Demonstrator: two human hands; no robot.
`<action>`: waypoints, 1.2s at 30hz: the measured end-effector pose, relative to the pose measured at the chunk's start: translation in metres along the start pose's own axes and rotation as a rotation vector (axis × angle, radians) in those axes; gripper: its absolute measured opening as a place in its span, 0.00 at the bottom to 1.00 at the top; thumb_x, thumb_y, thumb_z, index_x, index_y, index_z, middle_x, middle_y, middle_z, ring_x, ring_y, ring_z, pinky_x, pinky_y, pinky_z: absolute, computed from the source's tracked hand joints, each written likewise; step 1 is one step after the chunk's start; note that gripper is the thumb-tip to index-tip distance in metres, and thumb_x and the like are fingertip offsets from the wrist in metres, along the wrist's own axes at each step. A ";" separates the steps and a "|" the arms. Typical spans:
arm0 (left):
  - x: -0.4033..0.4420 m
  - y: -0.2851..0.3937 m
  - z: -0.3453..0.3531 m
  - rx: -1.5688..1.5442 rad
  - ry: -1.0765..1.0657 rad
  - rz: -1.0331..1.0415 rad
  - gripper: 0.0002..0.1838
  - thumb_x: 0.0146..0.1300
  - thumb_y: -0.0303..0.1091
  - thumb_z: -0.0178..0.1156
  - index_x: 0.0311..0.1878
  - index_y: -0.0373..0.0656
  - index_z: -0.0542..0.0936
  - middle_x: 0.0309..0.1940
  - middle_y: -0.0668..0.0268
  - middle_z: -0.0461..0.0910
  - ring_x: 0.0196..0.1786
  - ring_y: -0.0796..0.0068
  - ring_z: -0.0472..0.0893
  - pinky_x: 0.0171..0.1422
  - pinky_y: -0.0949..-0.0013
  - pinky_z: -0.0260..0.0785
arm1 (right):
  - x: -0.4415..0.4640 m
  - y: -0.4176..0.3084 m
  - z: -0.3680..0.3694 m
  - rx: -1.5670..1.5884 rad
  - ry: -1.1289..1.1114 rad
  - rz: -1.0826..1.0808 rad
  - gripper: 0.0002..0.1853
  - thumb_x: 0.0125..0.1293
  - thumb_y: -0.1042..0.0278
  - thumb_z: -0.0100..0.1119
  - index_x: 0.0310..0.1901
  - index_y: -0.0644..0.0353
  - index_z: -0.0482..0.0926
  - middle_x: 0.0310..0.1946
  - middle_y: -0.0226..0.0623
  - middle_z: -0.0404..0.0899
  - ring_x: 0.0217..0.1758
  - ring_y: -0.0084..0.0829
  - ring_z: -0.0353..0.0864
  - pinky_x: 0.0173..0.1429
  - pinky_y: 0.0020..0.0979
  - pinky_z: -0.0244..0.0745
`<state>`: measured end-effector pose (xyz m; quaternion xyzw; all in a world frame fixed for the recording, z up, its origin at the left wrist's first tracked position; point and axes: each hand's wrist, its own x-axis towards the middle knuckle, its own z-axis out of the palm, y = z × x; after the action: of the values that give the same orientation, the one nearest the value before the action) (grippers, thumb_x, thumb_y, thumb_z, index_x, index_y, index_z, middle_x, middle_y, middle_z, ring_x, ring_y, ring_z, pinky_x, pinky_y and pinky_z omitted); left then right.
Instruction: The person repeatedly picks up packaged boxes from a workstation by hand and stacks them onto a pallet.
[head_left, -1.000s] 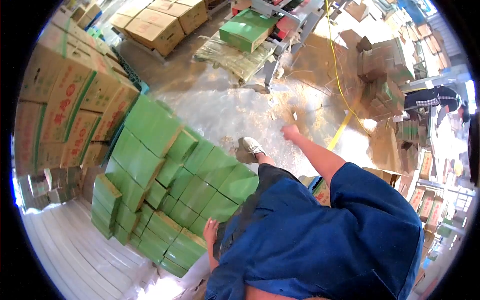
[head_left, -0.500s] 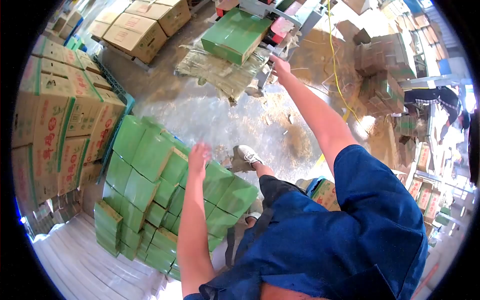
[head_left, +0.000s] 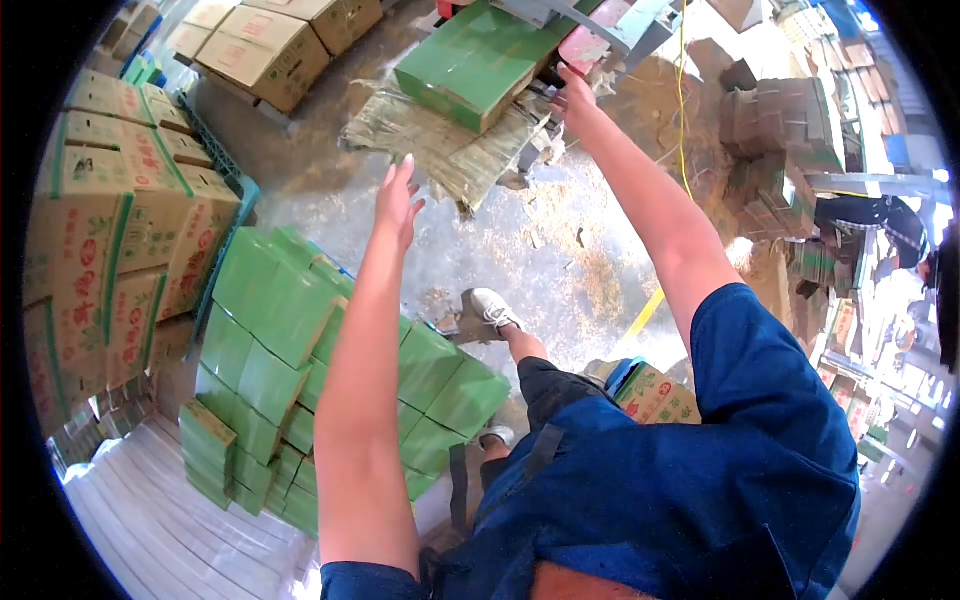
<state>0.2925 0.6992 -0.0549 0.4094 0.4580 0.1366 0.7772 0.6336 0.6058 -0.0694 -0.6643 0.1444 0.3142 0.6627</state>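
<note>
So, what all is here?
Single carton: one, green, top centre
Stacked cartons: many, green, lower left
Printed cartons: many, brown, left
Other cartons: several, brown, top left
Wrapping: unclear count, tan, upper centre
Frame: one, grey, top
Cord: one, yellow, upper right
Floor stripe: one, yellow, centre right
Cardboard piles: several, brown, right
Person: one, dark clothing, far right
Sheeting: unclear count, white, lower left
Shoes: two, white, centre
Shirt: one, blue, bottom
Left hand: one, bare, centre left
Right hand: one, bare, top centre
</note>
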 end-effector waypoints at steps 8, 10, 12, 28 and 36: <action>0.028 0.010 0.006 0.009 0.183 -0.037 0.51 0.60 0.64 0.59 0.75 0.44 0.48 0.73 0.52 0.51 0.72 0.53 0.56 0.74 0.47 0.47 | -0.015 -0.003 0.022 -0.053 -0.110 0.112 0.40 0.55 0.46 0.69 0.64 0.56 0.64 0.57 0.47 0.67 0.59 0.45 0.69 0.60 0.48 0.68; 0.032 0.006 -0.001 -0.001 0.225 -0.051 0.49 0.59 0.65 0.60 0.74 0.44 0.53 0.72 0.54 0.56 0.71 0.55 0.59 0.74 0.47 0.46 | -0.016 0.002 0.032 -0.056 -0.119 0.174 0.41 0.54 0.45 0.70 0.64 0.55 0.63 0.57 0.48 0.67 0.57 0.46 0.70 0.60 0.47 0.68; 0.031 0.003 -0.007 -0.091 0.070 -0.024 0.41 0.60 0.59 0.63 0.68 0.45 0.62 0.67 0.59 0.64 0.67 0.61 0.64 0.71 0.50 0.55 | -0.019 0.004 0.041 -0.015 -0.168 0.118 0.41 0.53 0.46 0.71 0.64 0.55 0.63 0.56 0.47 0.68 0.55 0.46 0.72 0.57 0.48 0.70; -0.028 -0.050 -0.069 -0.537 0.155 0.064 0.37 0.51 0.36 0.72 0.63 0.49 0.64 0.53 0.61 0.76 0.54 0.61 0.76 0.55 0.55 0.70 | -0.014 -0.004 0.055 0.089 -0.339 0.187 0.26 0.56 0.68 0.72 0.55 0.55 0.73 0.50 0.37 0.77 0.52 0.41 0.78 0.55 0.43 0.78; -0.123 -0.063 -0.072 -0.645 0.367 0.074 0.36 0.49 0.31 0.70 0.63 0.45 0.68 0.50 0.60 0.79 0.50 0.65 0.80 0.52 0.60 0.73 | -0.080 0.013 0.036 -0.089 -0.350 0.344 0.37 0.51 0.48 0.74 0.57 0.56 0.67 0.54 0.42 0.67 0.53 0.45 0.72 0.52 0.48 0.74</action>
<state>0.1560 0.6250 -0.0467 0.1283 0.5080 0.3729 0.7657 0.5570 0.6221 -0.0280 -0.5941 0.1243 0.5387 0.5844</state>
